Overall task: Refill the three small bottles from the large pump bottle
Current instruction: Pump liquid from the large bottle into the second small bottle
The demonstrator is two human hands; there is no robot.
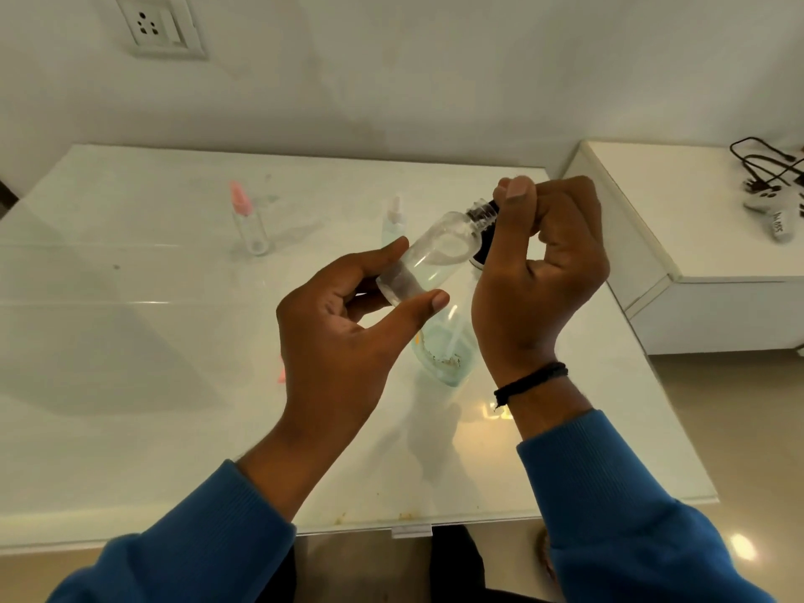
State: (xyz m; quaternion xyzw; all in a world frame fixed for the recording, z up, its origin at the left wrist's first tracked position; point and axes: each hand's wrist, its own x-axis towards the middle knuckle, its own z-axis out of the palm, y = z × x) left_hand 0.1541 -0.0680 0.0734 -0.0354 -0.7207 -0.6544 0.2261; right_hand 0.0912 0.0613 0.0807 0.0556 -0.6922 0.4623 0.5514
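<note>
Small clear plastic bottle (435, 258), tilted: left hand (343, 337) clamped round base; right hand (544, 263) pinching black cap (494, 207) at threaded neck. Twist squarely; keep neck up.

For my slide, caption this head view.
Left hand holds small clear plastic bottle; right hand twists its black cap.

Dim, soft indoor light; warm glare on glossy table (491, 411); broad shadow at left; edges bowed, slightly blurred

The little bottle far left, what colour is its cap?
Pink cap, on a clear bottle; head view.
</note>
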